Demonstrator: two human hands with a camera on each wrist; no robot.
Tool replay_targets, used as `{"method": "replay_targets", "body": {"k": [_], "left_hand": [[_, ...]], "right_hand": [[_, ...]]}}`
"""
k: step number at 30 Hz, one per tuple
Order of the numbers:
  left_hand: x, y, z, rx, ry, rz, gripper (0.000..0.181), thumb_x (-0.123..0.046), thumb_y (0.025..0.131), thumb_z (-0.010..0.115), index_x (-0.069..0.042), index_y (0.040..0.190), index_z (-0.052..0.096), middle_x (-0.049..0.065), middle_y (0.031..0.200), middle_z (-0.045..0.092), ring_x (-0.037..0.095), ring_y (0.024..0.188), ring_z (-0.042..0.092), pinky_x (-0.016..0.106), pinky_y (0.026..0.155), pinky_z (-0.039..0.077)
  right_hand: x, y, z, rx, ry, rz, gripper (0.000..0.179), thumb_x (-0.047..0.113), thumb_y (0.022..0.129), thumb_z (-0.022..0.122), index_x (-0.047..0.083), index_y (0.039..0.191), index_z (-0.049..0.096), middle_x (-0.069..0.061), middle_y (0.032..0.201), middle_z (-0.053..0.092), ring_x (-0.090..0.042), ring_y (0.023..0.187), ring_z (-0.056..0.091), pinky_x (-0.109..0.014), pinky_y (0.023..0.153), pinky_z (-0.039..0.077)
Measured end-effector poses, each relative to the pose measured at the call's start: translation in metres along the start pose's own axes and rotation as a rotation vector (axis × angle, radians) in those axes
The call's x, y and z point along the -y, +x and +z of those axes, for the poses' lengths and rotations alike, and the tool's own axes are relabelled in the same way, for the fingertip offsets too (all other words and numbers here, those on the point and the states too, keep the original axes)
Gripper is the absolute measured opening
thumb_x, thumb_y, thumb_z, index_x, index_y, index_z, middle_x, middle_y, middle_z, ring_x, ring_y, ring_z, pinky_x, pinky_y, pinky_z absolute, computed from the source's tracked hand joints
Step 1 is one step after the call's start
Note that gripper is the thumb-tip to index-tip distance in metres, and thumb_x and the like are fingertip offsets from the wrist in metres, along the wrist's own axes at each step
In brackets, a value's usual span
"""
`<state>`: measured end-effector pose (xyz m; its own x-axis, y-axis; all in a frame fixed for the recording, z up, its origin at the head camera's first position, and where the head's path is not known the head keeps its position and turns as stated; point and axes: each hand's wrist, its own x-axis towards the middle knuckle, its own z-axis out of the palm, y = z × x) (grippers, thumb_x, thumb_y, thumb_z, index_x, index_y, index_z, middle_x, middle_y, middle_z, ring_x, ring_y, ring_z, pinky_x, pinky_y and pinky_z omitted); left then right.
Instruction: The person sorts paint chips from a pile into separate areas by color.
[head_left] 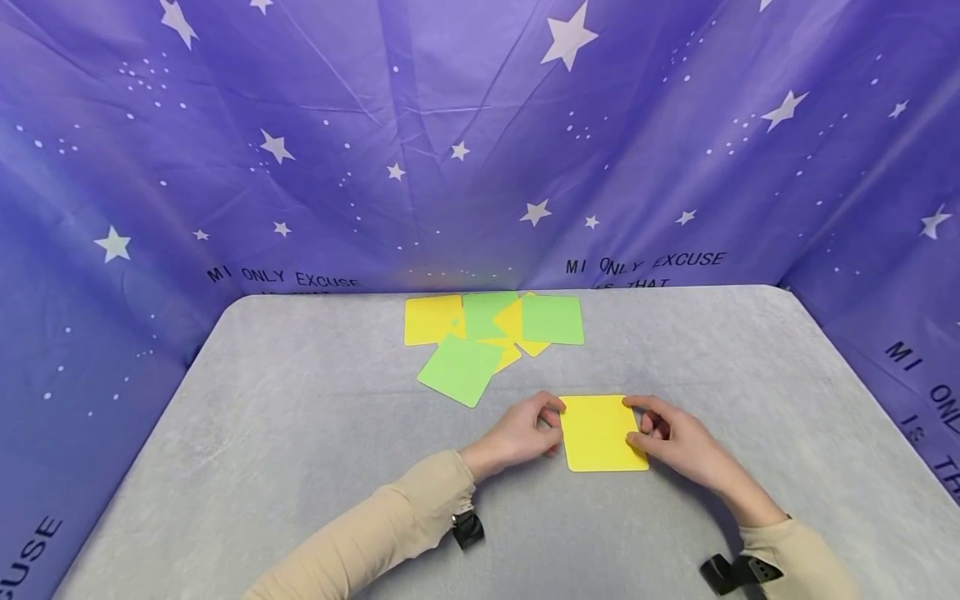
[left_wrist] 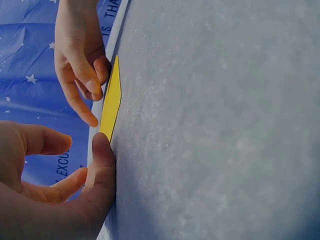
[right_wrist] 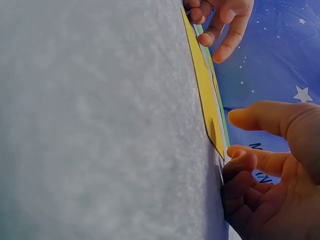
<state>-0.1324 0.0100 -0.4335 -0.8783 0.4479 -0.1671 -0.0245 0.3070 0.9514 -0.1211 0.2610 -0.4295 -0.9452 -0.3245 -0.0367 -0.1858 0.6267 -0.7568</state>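
A square yellow card (head_left: 600,435) with rounded corners lies on the grey table between my hands. My left hand (head_left: 521,433) is at its left side, fingertips by the upper left corner and left edge. On the opposite side, my right hand (head_left: 686,446) has one fingertip at the upper right corner and the thumb over the right edge. Both wrist views show the yellow card (left_wrist: 112,100) nearly edge-on, low against the tabletop. The fingers of both hands are loosely bent around its sides, with gaps between thumb and fingers.
Toward the back edge of the table (head_left: 247,400), several green and yellow cards overlap in a loose group. One green card (head_left: 460,371) lies tilted in front of it. A purple star-patterned cloth (head_left: 480,200) hangs behind and at both sides.
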Motion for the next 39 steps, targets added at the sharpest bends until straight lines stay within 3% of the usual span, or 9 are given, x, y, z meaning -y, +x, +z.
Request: {"method": "replay_targets", "body": {"k": [5,12,18,25,30,39], "left_hand": [[0.001,0.001,-0.004,-0.006,-0.006,-0.005,0.027,0.003,0.089,0.056,0.003,0.116,0.056,0.004,0.079,0.058,0.023,0.065,0.064,0.023,0.056,0.047],[0.002,0.008,-0.009,-0.042,-0.069,0.012,0.030,0.003,0.089,0.055,0.005,0.118,0.053,0.005,0.079,0.059,0.022,0.065,0.064,0.024,0.055,0.049],[0.004,0.018,-0.017,-0.096,-0.095,0.003,0.031,0.001,0.089,0.055,0.004,0.120,0.051,0.006,0.082,0.059,0.021,0.067,0.064,0.025,0.056,0.049],[0.003,0.029,-0.028,-0.165,-0.084,0.022,0.037,-0.001,0.089,0.056,0.001,0.126,0.051,0.005,0.097,0.060,0.024,0.077,0.066,0.030,0.065,0.055],[0.002,0.037,-0.033,-0.203,-0.049,0.032,0.042,-0.002,0.088,0.055,0.000,0.129,0.049,0.012,0.112,0.058,0.024,0.091,0.064,0.028,0.069,0.054],[-0.003,0.055,-0.048,-0.312,0.006,0.035,0.049,-0.005,0.090,0.057,-0.004,0.138,0.045,0.016,0.129,0.051,0.025,0.110,0.056,0.034,0.081,0.050]], "right_hand": [[-0.002,0.002,0.000,-0.008,0.060,0.030,0.046,0.008,0.088,0.068,-0.009,0.127,0.051,-0.005,0.087,0.052,-0.010,0.066,0.044,-0.023,0.053,0.038],[-0.006,0.006,-0.001,-0.091,0.130,0.063,0.040,0.009,0.093,0.063,-0.007,0.128,0.053,-0.008,0.092,0.056,-0.010,0.065,0.047,-0.023,0.054,0.042],[-0.005,0.018,-0.004,-0.071,0.236,0.094,0.043,0.012,0.097,0.058,-0.007,0.134,0.046,-0.017,0.105,0.058,-0.014,0.072,0.052,-0.025,0.054,0.044],[0.000,0.043,-0.008,-0.077,0.255,0.103,0.045,0.008,0.097,0.054,-0.006,0.138,0.042,-0.025,0.122,0.055,-0.023,0.094,0.058,-0.026,0.069,0.051],[0.005,0.064,-0.008,-0.090,0.262,0.094,0.049,0.007,0.096,0.053,-0.007,0.140,0.039,-0.028,0.128,0.051,-0.033,0.105,0.055,-0.029,0.078,0.052],[0.010,0.090,-0.007,-0.123,0.275,0.097,0.052,0.007,0.095,0.052,-0.006,0.143,0.035,-0.030,0.135,0.043,-0.042,0.118,0.047,-0.045,0.093,0.047]]}}
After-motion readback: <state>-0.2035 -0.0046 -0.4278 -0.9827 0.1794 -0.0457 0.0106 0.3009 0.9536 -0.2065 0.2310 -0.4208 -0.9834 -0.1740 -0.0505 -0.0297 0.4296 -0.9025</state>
